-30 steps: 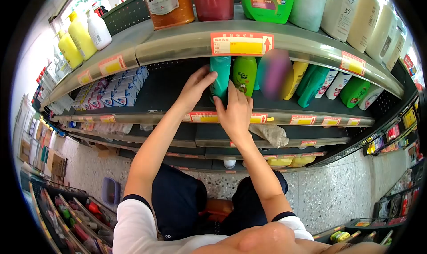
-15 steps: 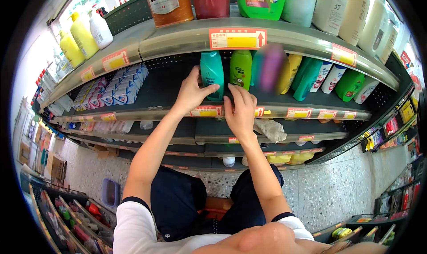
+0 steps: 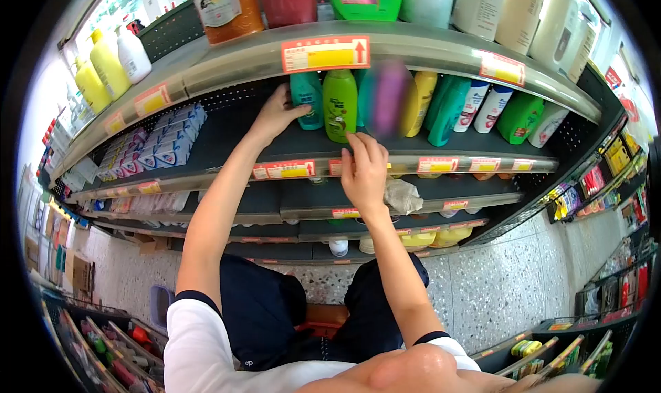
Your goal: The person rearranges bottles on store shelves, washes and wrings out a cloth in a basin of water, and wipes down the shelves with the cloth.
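Note:
My left hand (image 3: pixel 277 114) grips a teal shampoo bottle (image 3: pixel 307 110) standing upright on the middle shelf. The thumb lies across its front and the fingers are at its left side. Just right of it, a bright green shampoo bottle (image 3: pixel 339 104) stands nearer the shelf's front. Over the shelf edge, my right hand (image 3: pixel 365 172) has its loosely bent fingers and thumb apart with nothing between them, fingertips right by the green bottle's base. A blurred purple bottle (image 3: pixel 388 100) stands beside that one, followed by a yellow bottle (image 3: pixel 420 105).
Stacked small boxes (image 3: pixel 169 138) occupy the shelf's left part. The upper shelf edge (image 3: pixel 406 45) overhangs the bottles close above my hands. More teal, white and green bottles (image 3: pixel 521 119) stand at the right. A crumpled pale bag (image 3: pixel 403 196) lies on the shelf below.
The teal bottle has moved deeper into the shelf with my left hand on it. The green bottle now stands farther forward than it. My right hand stays at the shelf edge, and the view has shifted.

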### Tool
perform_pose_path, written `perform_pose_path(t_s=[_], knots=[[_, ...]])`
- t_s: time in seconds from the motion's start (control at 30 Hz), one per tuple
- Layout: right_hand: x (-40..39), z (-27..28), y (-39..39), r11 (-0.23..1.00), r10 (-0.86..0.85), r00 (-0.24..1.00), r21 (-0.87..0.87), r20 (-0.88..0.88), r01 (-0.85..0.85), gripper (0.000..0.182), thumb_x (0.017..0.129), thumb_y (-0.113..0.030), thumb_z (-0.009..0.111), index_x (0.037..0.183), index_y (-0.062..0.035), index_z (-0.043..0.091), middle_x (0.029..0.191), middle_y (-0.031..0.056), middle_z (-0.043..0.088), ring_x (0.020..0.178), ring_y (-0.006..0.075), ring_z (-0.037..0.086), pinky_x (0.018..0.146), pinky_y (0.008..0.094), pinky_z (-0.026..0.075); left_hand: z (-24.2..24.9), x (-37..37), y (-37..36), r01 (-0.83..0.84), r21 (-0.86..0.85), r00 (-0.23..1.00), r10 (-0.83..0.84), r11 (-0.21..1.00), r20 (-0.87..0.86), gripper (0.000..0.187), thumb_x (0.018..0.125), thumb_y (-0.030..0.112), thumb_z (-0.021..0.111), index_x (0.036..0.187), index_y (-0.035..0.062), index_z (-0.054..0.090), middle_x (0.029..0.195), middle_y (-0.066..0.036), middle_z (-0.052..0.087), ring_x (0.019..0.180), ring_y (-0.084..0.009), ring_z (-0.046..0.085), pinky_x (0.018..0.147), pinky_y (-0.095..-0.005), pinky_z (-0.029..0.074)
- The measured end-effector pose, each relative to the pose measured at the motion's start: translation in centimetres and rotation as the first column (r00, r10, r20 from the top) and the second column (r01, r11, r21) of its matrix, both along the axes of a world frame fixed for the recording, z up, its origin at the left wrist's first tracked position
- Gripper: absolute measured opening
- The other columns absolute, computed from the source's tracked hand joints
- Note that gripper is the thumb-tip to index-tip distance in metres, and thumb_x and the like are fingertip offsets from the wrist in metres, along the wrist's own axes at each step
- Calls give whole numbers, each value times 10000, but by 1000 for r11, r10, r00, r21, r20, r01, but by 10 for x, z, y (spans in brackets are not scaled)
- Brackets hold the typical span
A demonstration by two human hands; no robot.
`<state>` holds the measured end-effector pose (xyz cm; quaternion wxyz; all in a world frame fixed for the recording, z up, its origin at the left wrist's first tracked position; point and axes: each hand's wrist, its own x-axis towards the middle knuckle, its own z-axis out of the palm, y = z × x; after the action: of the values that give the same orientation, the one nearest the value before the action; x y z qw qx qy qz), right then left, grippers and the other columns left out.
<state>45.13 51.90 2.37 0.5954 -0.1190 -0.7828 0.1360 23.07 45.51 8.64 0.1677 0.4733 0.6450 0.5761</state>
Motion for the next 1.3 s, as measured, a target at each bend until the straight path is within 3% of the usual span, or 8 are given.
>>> perform_pose_path(t_s=[0.07, 0.13, 0.2, 0.3, 0.47, 0.6, 0.93, 1.3], knots=[[-1, -1, 0, 1000, 0, 1000, -3, -11, 0, 311, 818, -32, 634, 1128, -12, 613, 1083, 140, 597, 972, 332, 560, 878, 426, 411, -2, 10, -6, -104, 2, 994, 104, 995, -40, 656, 823, 50, 728, 1363, -9, 359, 1297, -171, 524, 1154, -248, 553, 957, -363, 468], [-2, -1, 0, 1000, 0, 1000, -13, -17, 0, 314, 817, -30, 635, 1130, -11, 612, 1085, 139, 596, 975, 334, 560, 878, 427, 412, -7, 27, -9, -437, 237, 769, 497, 868, -403, 523, 817, 27, 713, 1272, -22, 457, 1214, -167, 546, 1144, -256, 564, 964, -343, 477], [-1, -1, 2, 1000, -8, 1000, -25, -27, 7, 327, 814, -27, 637, 1140, -19, 610, 1109, 141, 593, 1001, 328, 560, 904, 428, 399, 9, 60, -16, -342, 458, 690, 550, 821, -471, 467, 792, 42, 714, 1213, -11, 521, 1131, -178, 574, 1056, -312, 604, 926, -376, 498], [-2, -1, 3, 998, -59, 998, -33, -24, 58, 347, 827, -49, 636, 1171, -22, 591, 1149, 141, 596, 1033, 324, 553, 945, 436, 364, 14, 86, -14, -204, 336, 806, 353, 919, -476, 424, 820, 12, 695, 1209, -30, 532, 1178, -140, 565, 1127, -242, 583, 985, -355, 486], [-6, 1, -1, 988, -148, 989, -50, 30, 149, 419, 850, -135, 623, 1237, -2, 536, 1258, 157, 560, 1107, 301, 526, 1017, 457, 280, -5, 87, 12, -43, 275, 988, 82, 960, -130, 473, 864, 11, 665, 1284, -44, 455, 1240, -149, 565, 1155, -211, 567, 1004, -323, 448], [-9, 0, -2, 985, -160, 985, -51, 70, 163, 438, 856, -154, 617, 1253, 3, 520, 1272, 156, 556, 1147, 286, 512, 1035, 466, 251, -4, 79, 15, 60, 157, 994, -73, 986, 77, 469, 867, 56, 677, 1267, -48, 455, 1161, -147, 613, 1050, -177, 618, 907, -314, 505], [-12, -1, -3, 981, -189, 976, -13, 106, 192, 416, 865, -162, 603, 1250, -20, 529, 1221, 117, 587, 1171, 273, 501, 1035, 468, 234, -4, 68, 14, 68, 0, 997, -68, 998, -24, 438, 824, 168, 755, 1163, -35, 564, 1085, -106, 660, 979, -158, 625, 847, -296, 494], [-38, -2, -42, 998, -7, 995, 61, 103, 1, 366, 857, -126, 627, 1212, -53, 570, 1199, 89, 590, 1153, 255, 523, 1060, 471, 229, 25, 40, -67, 92, 79, 992, -98, 993, 73, 435, 820, 100, 761, 1183, -15, 550, 1090, -93, 663, 996, -145, 632, 879, -301, 508]])
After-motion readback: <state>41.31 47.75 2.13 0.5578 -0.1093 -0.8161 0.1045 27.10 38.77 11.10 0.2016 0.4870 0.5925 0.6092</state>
